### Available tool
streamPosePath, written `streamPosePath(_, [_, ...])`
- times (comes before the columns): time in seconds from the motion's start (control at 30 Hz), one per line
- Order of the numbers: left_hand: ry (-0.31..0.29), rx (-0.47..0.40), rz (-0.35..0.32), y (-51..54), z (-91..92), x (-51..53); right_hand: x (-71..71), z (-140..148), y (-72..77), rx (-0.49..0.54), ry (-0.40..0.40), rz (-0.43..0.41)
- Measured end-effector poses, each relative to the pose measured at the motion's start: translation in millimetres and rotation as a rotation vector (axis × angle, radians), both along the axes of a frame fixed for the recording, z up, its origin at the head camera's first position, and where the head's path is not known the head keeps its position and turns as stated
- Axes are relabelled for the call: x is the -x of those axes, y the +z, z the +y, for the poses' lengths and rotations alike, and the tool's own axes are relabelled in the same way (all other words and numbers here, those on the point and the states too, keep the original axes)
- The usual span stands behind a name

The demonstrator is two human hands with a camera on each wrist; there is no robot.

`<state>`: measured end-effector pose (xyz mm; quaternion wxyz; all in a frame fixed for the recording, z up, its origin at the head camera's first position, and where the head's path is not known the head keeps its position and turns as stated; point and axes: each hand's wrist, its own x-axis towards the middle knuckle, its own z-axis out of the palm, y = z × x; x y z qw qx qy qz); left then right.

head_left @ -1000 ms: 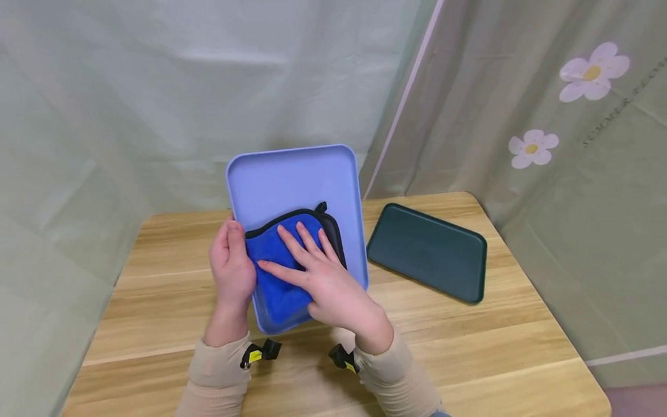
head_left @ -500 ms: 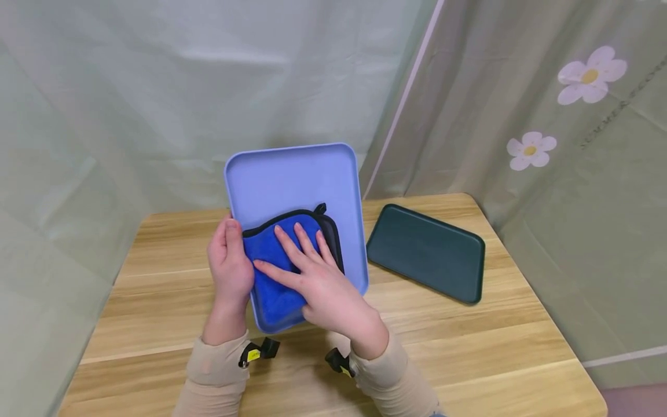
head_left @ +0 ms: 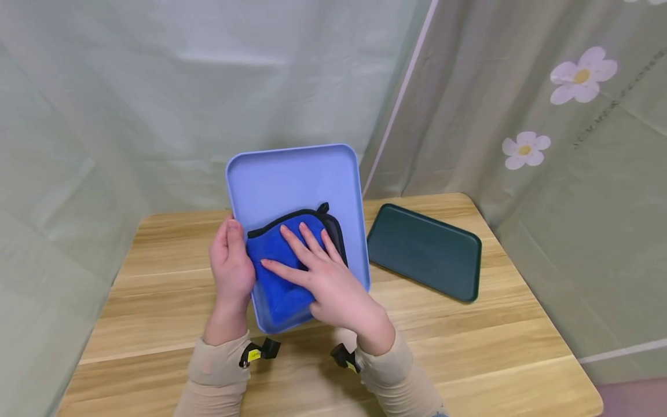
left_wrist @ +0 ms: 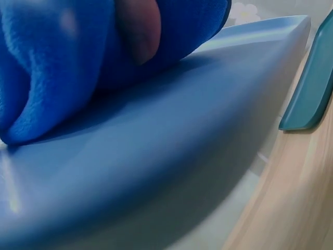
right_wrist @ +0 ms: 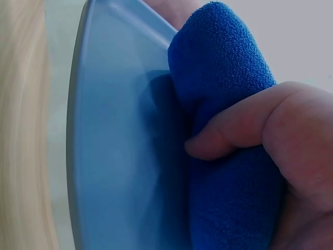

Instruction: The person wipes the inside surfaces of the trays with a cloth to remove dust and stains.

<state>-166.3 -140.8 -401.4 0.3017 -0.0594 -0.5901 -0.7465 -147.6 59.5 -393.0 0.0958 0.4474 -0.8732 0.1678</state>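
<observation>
In the head view my left hand [head_left: 232, 260] grips the left rim of a light blue tray [head_left: 292, 179], thumb on top, and holds it raised and tilted over the table. Spread fingers of my right hand [head_left: 330, 278] press a blue microfibre cloth [head_left: 283, 243] onto the tray's lower half. The cloth is folded, with black edging, a dark reverse side and a small loop at its upper corner. In the right wrist view my thumb [right_wrist: 229, 130] lies against the bunched fleecy cloth [right_wrist: 223, 57]. The left wrist view shows a fingertip [left_wrist: 140, 31] against the cloth.
A dark green tray [head_left: 424, 252] lies flat on the wooden table [head_left: 495, 341], to the right of the blue tray. Curtains [head_left: 292, 75] hang close behind and at both sides; the right one bears white flowers [head_left: 526, 150].
The right hand and the cloth shift slightly left on the tray, then slightly back right. The left hand keeps its grip on the tray, which stays nearly in place. The head view turns a little.
</observation>
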Motion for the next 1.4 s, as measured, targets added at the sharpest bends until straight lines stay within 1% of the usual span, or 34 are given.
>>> streamPosePath(0.13, [0.038,0.003,0.001,0.1,-1.6,3.2,1.8,2.2,0.6,0.007,-0.010,-0.007])
streamPosePath(0.23, [0.046,0.009,-0.004,1.7,-2.4,4.0,3.2,4.4,0.6,0.014,-0.018,-0.012])
streamPosePath(0.33, [0.038,-0.007,-0.010,4.4,-3.5,4.6,4.2,6.8,1.4,0.028,-0.026,-0.017])
streamPosePath(0.43, [0.047,-0.018,-0.018,7.2,-5.4,5.2,5.6,9.1,2.4,0.043,-0.036,-0.027])
streamPosePath(0.6, [0.067,-0.036,-0.032,6.8,-10.0,3.7,8.2,13.2,2.1,0.051,-0.056,-0.053])
streamPosePath(0.83, [0.066,-0.065,-0.033,2.4,-15.8,2.1,11.1,14.7,0.7,0.052,-0.064,-0.065])
streamPosePath(1.1, [0.045,-0.085,-0.003,2.6,-17.4,-0.3,11.8,15.0,3.1,0.061,-0.069,-0.074])
streamPosePath(1.23, [0.049,-0.091,-0.006,1.9,-17.0,-0.3,12.4,15.7,3.8,0.065,-0.060,-0.080])
streamPosePath(1.4, [0.055,-0.097,-0.024,0.9,-16.1,0.2,14.6,20.9,2.5,0.076,-0.075,-0.075])
